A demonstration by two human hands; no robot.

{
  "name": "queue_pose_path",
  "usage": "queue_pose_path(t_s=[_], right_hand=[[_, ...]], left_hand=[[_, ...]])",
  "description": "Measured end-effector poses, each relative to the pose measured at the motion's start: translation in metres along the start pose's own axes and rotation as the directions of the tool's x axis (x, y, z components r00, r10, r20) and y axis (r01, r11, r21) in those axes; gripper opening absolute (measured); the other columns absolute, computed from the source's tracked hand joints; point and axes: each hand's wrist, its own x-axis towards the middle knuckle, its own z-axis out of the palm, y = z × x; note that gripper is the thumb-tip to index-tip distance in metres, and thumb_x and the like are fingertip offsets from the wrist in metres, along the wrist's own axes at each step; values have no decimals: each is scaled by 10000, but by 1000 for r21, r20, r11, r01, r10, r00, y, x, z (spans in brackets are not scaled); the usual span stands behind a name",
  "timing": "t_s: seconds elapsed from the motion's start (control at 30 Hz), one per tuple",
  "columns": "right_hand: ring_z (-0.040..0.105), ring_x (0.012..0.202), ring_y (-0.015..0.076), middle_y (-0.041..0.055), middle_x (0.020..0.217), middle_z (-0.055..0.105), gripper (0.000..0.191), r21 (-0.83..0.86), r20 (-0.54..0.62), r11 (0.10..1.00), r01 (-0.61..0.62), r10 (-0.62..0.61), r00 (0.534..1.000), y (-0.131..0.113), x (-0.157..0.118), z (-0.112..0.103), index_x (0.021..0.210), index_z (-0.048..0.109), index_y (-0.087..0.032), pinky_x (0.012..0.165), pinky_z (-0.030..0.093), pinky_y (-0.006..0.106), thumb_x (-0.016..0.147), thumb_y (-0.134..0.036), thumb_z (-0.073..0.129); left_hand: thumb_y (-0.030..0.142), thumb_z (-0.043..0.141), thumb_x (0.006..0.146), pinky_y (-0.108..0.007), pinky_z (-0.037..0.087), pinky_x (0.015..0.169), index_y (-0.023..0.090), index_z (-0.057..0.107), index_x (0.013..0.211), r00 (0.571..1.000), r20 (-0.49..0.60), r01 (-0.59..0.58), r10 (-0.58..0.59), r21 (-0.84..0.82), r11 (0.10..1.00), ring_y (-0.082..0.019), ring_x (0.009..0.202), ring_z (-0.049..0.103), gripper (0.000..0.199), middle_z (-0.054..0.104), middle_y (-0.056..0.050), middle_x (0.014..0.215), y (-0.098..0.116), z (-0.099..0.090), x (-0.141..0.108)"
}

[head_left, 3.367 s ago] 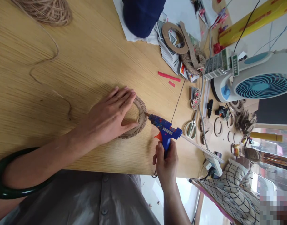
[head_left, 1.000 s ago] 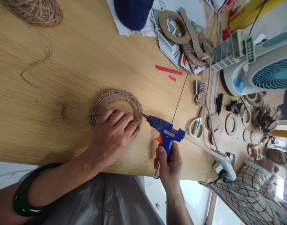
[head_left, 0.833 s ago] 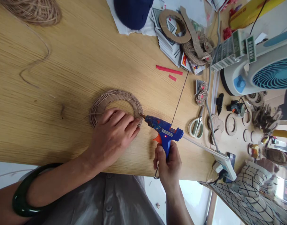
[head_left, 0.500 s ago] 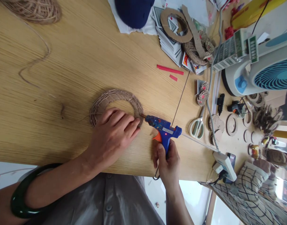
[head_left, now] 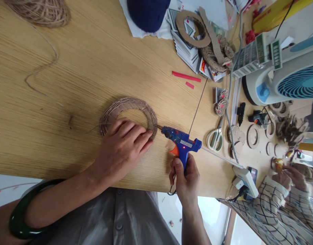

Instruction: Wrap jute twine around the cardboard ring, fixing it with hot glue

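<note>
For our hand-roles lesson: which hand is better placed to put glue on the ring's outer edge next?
Likely the right hand: it grips the glue gun, whose nozzle points at the outer edge of the cardboard ring. The left hand lies across the ring.

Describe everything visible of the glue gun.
The glue gun has a blue, plastic-looking body, an orange trigger, a pale label, a lit red light and dark, multicoloured blotches on its front. The right hand grips its handle over the table, nozzle aimed at the rim of the brown ring; whether it touches is unclear. A thin pale rod extends from its rear, and a dark cord shows below the handle.
</note>
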Motion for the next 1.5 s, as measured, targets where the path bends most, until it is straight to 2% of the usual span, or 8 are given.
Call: queue_pose_path(t_s=[0.13,0.47,0.67,0.87,1.07,1.23,1.37,1.5], right_hand=[[410,408,72,-79,614,470,266,21,5,1000,-3,3,1000,-2,-5,-2,916,508,-220,338,355,196,957,-473,580],[424,495,90,-68,641,474,229,-117,1,993,3,-3,1000,15,-4,-6,924,517,-221,449,363,225,975,-441,550],[435,530,103,-47,686,503,237,-137,9,990,36,-35,999,13,-1,-6,936,527,-212,466,368,235,971,-445,548],[414,515,105,-58,654,469,251,-130,9,991,38,-37,999,14,0,-6,972,536,-206,457,363,239,974,-457,543],[422,486,97,-57,653,483,267,-97,8,995,38,-37,999,10,1,-2,973,540,-205,415,367,225,958,-470,570],[434,450,95,-66,629,484,261,17,-16,997,76,-76,997,6,-8,-2,966,520,-216,382,382,214,962,-472,567],[454,492,97,-40,682,526,249,-155,-154,983,100,-125,980,9,-18,-9,966,545,-209,405,377,209,944,-453,592],[445,490,98,-57,640,501,200,-327,-157,932,158,-219,963,12,-23,-12,930,548,-215,415,378,199,933,-406,606]], left_hand=[[200,641,911,-433,470,867,161,679,1046,1000,-10,-2,2,5,1000,-240,843,614,145,704,-26,869,1,-1,1],[222,625,927,-434,486,848,177,671,1079,1000,-16,3,-3,-43,999,-236,849,616,165,710,-30,896,-1,1,0],[241,607,919,-495,483,904,285,652,1163,989,25,149,-147,-83,985,-287,1020,622,252,693,-53,1109,-22,-11,-6],[191,601,914,-496,490,1004,276,652,1038,992,48,119,-114,-131,984,-262,1106,601,159,672,-38,1142,-41,-18,-11],[202,609,913,-418,513,971,225,665,996,998,47,58,-47,-249,967,-229,1041,616,103,681,-46,1075,-25,-9,-4],[194,596,920,-415,504,943,196,663,925,992,26,125,-122,-256,959,-233,1002,598,67,675,-52,1006,-15,4,-1],[204,594,920,-429,496,941,208,652,895,988,41,155,-149,-253,955,-238,989,593,64,667,-49,994,-13,8,0],[222,609,913,-430,492,966,208,647,1002,982,40,189,-185,-253,949,-251,1030,584,98,660,-55,1034,-11,9,-1]])
